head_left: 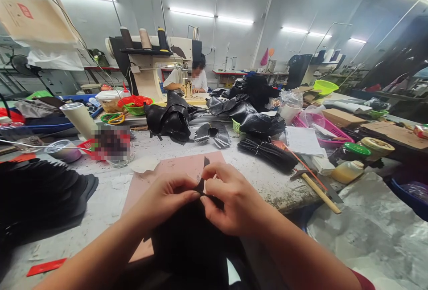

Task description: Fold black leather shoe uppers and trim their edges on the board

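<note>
My left hand (170, 196) and my right hand (230, 196) meet at the upper edge of a black leather-like piece (194, 245). The left thumb and fingers pinch that edge. In the right hand's fingers is a narrow black strip (206, 161), whose free end sticks up above the knuckles. Where the strip meets the larger piece, the fingers partly cover it. Under both hands lies a pink sheet (174, 165) on the worktable. The lower part of the black piece hangs towards me in dark shadow.
Stacked black pieces (43, 196) lie at left, near a red strip (47, 267). A hammer (321, 192) rests at the right edge beside a glue bottle (347, 172). Black leather parts (170, 116) sit ahead, before a sewing machine (147, 67). A person (197, 78) sits behind it.
</note>
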Motion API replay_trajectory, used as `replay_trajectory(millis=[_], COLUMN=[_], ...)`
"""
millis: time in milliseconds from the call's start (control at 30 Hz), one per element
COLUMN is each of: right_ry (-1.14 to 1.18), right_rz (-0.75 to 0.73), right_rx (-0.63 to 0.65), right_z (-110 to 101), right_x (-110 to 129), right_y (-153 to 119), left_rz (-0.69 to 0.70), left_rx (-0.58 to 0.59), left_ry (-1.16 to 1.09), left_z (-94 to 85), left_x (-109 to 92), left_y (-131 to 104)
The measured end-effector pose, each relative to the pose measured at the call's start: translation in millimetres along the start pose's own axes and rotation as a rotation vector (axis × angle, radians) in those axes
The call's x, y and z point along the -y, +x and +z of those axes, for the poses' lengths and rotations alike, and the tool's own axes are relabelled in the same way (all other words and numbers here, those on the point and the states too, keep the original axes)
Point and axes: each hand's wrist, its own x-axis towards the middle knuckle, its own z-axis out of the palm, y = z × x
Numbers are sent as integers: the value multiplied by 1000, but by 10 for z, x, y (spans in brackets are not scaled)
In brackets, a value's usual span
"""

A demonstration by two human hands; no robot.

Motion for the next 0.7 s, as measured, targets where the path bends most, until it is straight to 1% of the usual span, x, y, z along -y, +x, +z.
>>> replay_trajectory(millis=[133,267,400,600,700], right_ry=[58,129,153,138,110], right_rz=[22,64,90,93,91], right_rx=[13,-16,-34,-28,-13], right_z=[0,12,21,33,26], right_x=[-27,-42,-42,-50,-60], right_y=[7,20,32,30,17], left_rz=[10,20,35,67,98], left_rx=[8,38,56,-5,-41], left_ry=[18,14,12,51,20], left_z=[10,8,7,45,79], left_x=[-16,-31,-25,-20,-44], left_y=[-10,0,2,3,27])
